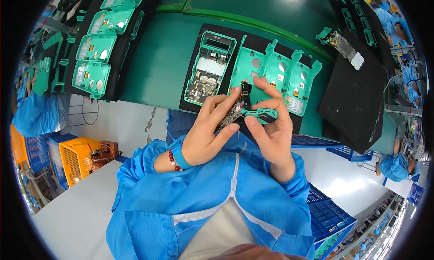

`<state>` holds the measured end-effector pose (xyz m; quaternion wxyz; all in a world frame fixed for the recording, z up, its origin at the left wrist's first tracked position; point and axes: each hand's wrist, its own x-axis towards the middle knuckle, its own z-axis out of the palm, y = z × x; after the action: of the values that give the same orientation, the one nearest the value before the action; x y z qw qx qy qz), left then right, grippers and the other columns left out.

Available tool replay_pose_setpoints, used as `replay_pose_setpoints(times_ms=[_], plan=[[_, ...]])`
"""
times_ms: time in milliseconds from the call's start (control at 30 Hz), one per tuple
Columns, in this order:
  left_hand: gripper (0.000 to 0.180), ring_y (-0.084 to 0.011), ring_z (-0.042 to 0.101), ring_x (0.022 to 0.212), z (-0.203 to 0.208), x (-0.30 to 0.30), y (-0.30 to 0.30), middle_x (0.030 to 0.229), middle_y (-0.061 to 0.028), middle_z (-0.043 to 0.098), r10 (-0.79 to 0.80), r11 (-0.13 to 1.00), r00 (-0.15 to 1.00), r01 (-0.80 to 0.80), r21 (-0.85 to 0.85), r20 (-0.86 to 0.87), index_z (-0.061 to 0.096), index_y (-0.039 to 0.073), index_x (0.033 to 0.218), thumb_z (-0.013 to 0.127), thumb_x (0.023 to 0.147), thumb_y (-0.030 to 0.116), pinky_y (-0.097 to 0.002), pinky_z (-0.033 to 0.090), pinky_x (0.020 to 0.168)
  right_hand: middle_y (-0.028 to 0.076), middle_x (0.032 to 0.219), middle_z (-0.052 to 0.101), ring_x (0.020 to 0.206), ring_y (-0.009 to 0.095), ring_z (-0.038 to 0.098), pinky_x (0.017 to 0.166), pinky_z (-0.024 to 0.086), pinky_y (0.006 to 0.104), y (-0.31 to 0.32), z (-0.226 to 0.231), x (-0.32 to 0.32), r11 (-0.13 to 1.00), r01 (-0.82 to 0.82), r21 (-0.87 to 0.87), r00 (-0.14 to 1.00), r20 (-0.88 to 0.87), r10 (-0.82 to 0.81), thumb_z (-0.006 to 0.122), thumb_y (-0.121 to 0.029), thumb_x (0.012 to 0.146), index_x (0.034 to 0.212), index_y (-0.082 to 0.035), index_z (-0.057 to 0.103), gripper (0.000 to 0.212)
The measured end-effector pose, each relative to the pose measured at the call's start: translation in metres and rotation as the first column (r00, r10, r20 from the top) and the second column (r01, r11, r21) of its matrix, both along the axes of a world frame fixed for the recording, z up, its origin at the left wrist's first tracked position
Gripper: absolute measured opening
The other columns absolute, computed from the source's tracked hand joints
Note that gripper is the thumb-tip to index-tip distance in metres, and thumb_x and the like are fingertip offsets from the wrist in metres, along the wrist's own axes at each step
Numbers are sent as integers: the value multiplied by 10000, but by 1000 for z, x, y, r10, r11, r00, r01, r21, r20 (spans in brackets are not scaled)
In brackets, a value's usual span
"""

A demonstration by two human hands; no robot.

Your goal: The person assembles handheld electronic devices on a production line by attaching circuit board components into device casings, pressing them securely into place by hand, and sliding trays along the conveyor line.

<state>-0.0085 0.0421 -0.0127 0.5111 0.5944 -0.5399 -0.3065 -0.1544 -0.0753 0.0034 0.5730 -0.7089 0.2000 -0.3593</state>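
Note:
My left hand (pixel 205 131) is closed around a circuit board (pixel 231 117), which tilts upward between thumb and fingers. A small black component (pixel 245 90) stands at the board's upper end. Between thumb and fingers, my right hand (pixel 275 129) grips a green plastic end piece (pixel 266 114) against the board; whether the two are joined I cannot tell. Just beyond my hands, several open green housing shells (pixel 281 70) lie side by side, partly covered by my fingers. To their left rests a green housing (pixel 233 45) with a circuit board fitted inside.
Black mats (pixel 352 102) cover parts of the green table (pixel 153 70). Another circuit board with a green end (pixel 347 50) lies at the right. More green shells (pixel 91 74) line the left mat. Orange crates (pixel 74 158) and blue crates (pixel 330 217) stand below; people work at both sides.

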Motion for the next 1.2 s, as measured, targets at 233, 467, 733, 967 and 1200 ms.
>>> replay_pose_setpoints(times_ms=[233, 467, 733, 967, 1200], plan=[[632, -316, 505, 1120, -1, -4, 1, 1243, -203, 463, -68, 998, 996, 69, 10, -49, 315, 72, 1538, 563, 970, 197, -357, 408, 1008, 147, 1234, 642, 1408, 438, 351, 1146, 239, 531, -4, -8, -3, 975, 60, -214, 997, -39, -69, 753, -82, 836, 982, -61, 614, 203], [552, -266, 512, 1049, -3, -7, 3, 1161, -163, 501, -99, 992, 984, 109, 58, -146, 335, 37, 1521, 477, 1025, 233, -324, 411, 970, 125, 1034, 698, 1254, 353, 522, 1128, 287, 550, -6, -18, 0, 968, 160, -192, 987, 0, -163, 612, -114, 944, 907, -22, 631, 102], [692, -211, 501, 1098, 8, 2, 5, 1242, -134, 508, -130, 953, 948, 200, 227, -292, 292, 10, 1531, 596, 974, 285, -305, 383, 984, 194, 1328, 556, 1385, 377, 386, 1149, 259, 488, -11, -17, -14, 989, 11, -151, 1000, 4, -10, 640, -180, 901, 1142, -13, 590, 297], [952, -285, 559, 1021, 5, 10, 4, 1145, -143, 597, 106, 987, 957, -68, -147, 268, 445, -3, 1436, 916, 626, 169, -367, 439, 869, 248, 1500, 360, 1379, 312, 396, 1137, 321, 429, -5, -17, -20, 949, -104, 297, 993, 87, 82, 677, -146, 841, 1476, 0, 269, 769], [565, -128, 590, 868, -10, 10, 4, 1011, 36, 586, 310, 897, 743, -23, -441, 593, 683, 196, 1215, 800, 665, 137, -301, 389, 769, 256, 1498, 368, 1382, 349, 410, 1147, 297, 465, -9, -28, -29, 980, -194, 32, 973, 132, 189, 644, 42, 714, 1453, 21, 301, 815]])
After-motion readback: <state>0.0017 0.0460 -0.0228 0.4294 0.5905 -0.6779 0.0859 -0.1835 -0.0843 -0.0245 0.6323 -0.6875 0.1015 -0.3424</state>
